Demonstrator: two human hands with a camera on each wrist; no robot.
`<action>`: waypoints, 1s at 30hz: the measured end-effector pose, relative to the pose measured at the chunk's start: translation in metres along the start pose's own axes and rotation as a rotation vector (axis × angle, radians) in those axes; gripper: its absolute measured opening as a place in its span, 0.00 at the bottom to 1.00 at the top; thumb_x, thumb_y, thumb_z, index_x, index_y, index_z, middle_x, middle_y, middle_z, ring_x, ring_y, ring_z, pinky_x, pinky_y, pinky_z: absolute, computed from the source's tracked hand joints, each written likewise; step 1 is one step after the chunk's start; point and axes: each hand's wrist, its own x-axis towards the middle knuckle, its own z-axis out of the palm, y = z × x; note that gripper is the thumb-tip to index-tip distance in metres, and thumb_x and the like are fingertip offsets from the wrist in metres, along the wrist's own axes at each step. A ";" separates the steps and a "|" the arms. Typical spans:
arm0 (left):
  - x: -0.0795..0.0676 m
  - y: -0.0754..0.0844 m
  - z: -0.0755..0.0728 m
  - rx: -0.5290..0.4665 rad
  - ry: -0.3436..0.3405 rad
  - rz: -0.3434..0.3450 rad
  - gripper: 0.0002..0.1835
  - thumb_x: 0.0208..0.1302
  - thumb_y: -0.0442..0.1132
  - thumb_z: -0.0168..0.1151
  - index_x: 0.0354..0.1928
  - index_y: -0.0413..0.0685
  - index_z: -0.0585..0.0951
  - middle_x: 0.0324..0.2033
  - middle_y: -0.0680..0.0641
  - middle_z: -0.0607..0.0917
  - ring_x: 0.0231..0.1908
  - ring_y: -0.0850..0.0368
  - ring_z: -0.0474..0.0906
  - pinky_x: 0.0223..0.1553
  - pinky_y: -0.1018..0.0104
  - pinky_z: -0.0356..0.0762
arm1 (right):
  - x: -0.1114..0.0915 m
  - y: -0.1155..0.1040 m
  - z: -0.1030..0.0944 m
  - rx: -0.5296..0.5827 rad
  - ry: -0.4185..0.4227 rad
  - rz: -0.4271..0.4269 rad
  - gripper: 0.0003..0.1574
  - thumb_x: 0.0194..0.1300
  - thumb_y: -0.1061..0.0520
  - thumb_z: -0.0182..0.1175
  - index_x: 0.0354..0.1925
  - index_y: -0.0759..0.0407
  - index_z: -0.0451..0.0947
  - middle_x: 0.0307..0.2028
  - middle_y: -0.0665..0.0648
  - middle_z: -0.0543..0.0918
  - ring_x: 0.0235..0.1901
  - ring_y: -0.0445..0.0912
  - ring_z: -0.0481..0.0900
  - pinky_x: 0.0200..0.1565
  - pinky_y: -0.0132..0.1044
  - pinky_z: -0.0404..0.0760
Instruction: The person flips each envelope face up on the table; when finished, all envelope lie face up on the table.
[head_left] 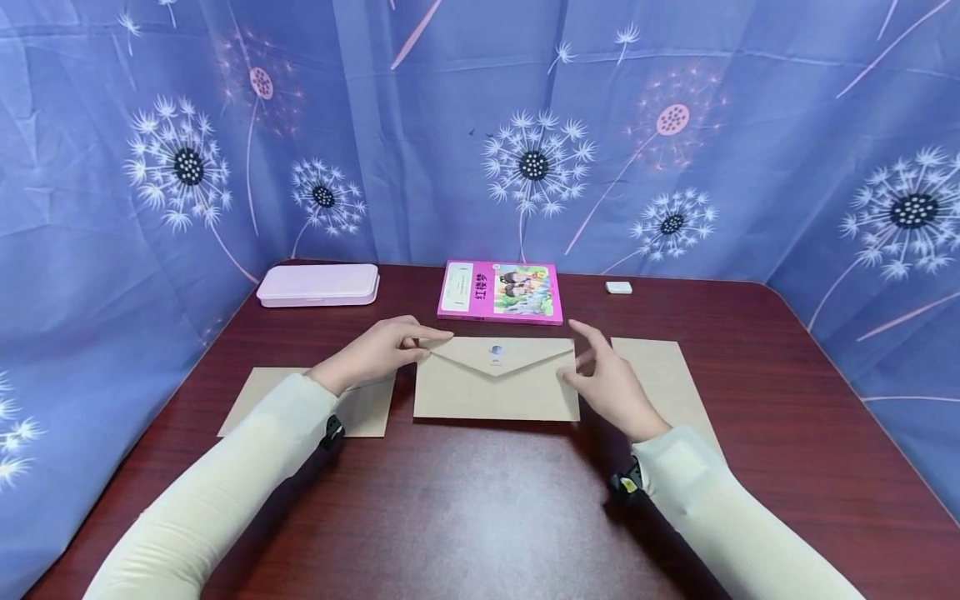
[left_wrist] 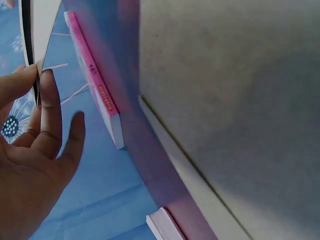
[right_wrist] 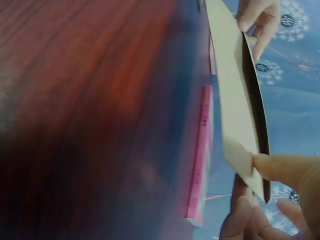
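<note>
A beige paper envelope [head_left: 495,400] with a pointed flap and a small blue print is held between both hands, raised off the table in the right wrist view. My left hand [head_left: 382,354] pinches its upper left corner between thumb and fingers. At the right edge my right hand [head_left: 611,387] grips it, thumb on the front and fingers behind. A dark gap shows along the upper edge of the envelope [right_wrist: 232,90] in the right wrist view. In the left wrist view only one end of the envelope [left_wrist: 45,20] appears, above the left hand [left_wrist: 37,155].
Beige paper pieces lie on the dark red table [head_left: 480,517], one to the left [head_left: 367,412] beneath the left wrist, another to the right [head_left: 660,375]. Along the back sit a pale pink case [head_left: 318,287], a pink book [head_left: 465,292] and a white eraser [head_left: 618,287]. A blue curtain [head_left: 450,125] hangs behind.
</note>
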 end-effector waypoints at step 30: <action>-0.013 0.001 0.022 0.276 -0.186 -0.014 0.30 0.61 0.43 0.71 0.66 0.60 0.77 0.54 0.45 0.74 0.54 0.49 0.64 0.49 0.52 0.63 | -0.004 -0.005 0.030 -0.381 -0.185 -0.018 0.34 0.65 0.51 0.65 0.67 0.56 0.73 0.50 0.67 0.71 0.40 0.55 0.77 0.40 0.47 0.77</action>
